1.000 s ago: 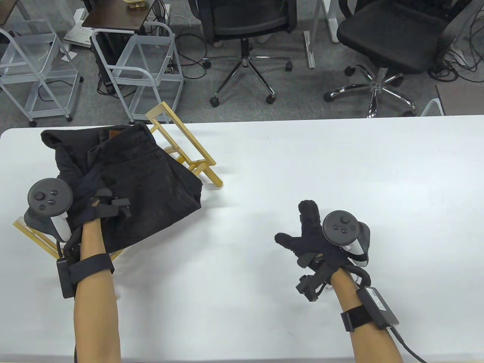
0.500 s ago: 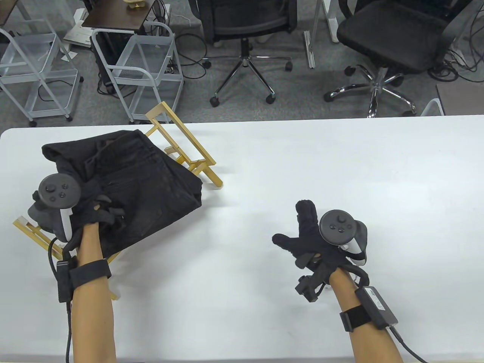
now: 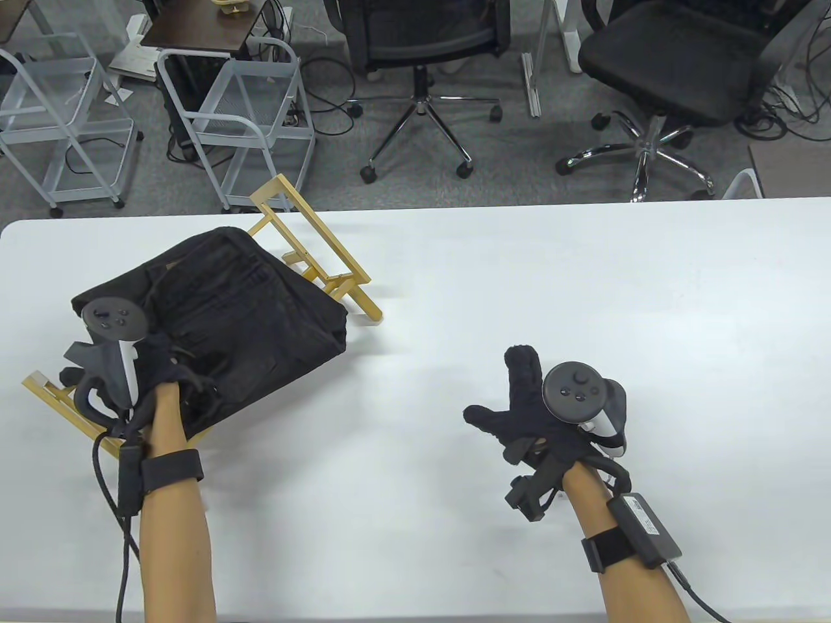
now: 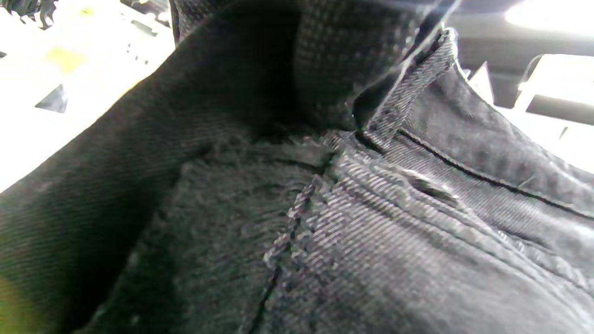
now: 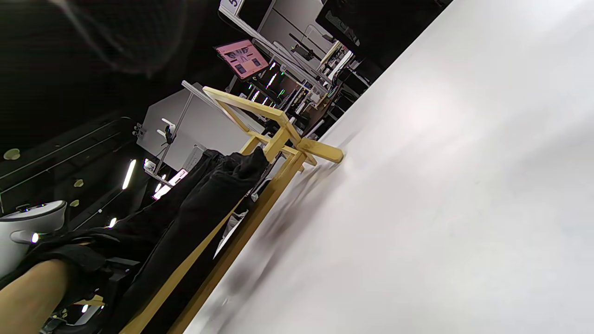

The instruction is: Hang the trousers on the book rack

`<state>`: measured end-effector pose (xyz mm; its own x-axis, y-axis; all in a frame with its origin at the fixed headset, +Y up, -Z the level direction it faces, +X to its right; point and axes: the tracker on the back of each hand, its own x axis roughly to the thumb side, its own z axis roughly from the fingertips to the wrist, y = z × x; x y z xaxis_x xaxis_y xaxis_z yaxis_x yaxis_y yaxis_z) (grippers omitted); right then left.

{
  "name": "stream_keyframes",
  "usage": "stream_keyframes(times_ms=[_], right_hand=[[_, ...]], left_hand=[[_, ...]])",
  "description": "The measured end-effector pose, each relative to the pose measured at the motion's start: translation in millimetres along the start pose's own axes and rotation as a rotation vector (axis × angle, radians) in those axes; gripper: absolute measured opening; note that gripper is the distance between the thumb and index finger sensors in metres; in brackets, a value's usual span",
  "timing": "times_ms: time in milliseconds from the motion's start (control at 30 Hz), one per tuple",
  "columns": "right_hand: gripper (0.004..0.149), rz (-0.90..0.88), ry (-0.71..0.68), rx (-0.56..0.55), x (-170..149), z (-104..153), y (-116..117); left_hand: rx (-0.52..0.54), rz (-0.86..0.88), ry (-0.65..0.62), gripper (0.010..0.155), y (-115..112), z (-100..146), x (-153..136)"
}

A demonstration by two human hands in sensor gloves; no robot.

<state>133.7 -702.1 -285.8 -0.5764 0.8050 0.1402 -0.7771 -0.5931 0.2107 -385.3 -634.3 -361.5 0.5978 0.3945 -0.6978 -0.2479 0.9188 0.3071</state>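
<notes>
Black trousers (image 3: pixel 260 324) lie draped over a wooden book rack (image 3: pixel 337 259) at the table's left. The rack's far end and a near-left corner (image 3: pixel 45 389) stick out from under the cloth. My left hand (image 3: pixel 172 366) grips the trousers at their near-left edge, its fingers buried in the fabric. The left wrist view is filled by the trousers' seams (image 4: pixel 371 232). My right hand (image 3: pixel 503 389) is open and empty, low over the table right of centre, well apart from the rack. The right wrist view shows the rack (image 5: pixel 278 134) with the trousers (image 5: pixel 199 204) hanging on it.
The white table (image 3: pixel 584 292) stretches to the right of the rack. Beyond its far edge stand two office chairs (image 3: pixel 422 39) and two grey metal carts (image 3: pixel 247 110).
My left hand has moved towards the rack's near-left end and turned, pulling the trousers' far-left edge nearer and bunching the cloth. My right hand has drifted slightly left.
</notes>
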Motion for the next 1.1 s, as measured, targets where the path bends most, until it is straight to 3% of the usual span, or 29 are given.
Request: stream_keyframes(times_ms=[100, 267, 400, 500, 700, 1100], right_hand=[[0.11, 0.063, 0.004, -0.014, 2.0, 0.6, 1.0], [0.109, 0.124, 0.007, -0.003, 4.7, 0.9, 4.8], [0.109, 0.165, 0.0, 0.0, 7.1, 2.3, 7.4], [0.109, 0.212, -0.016, -0.02, 10.5, 3.3, 7.5], [0.109, 0.25, -0.054, -0.042, 18.7, 6.1, 7.1], [0.11, 0.288, -0.191, -0.119, 36.9, 12.9, 6.6]], left_hand=[[-0.004, 0.029, -0.002, 0.08, 0.9, 2.3, -1.7], [-0.239, 0.142, 0.039, 0.096, -1.1, 7.0, -8.7], [-0.243, 0.201, 0.011, 0.102, 5.3, 19.1, -8.4], [-0.218, 0.221, -0.079, 0.104, 14.6, 35.0, -0.7], [-0.282, 0.35, -0.391, 0.101, 20.4, 74.6, 17.0], [-0.19, 0.386, -0.997, 0.098, 6.7, 177.1, 37.0]])
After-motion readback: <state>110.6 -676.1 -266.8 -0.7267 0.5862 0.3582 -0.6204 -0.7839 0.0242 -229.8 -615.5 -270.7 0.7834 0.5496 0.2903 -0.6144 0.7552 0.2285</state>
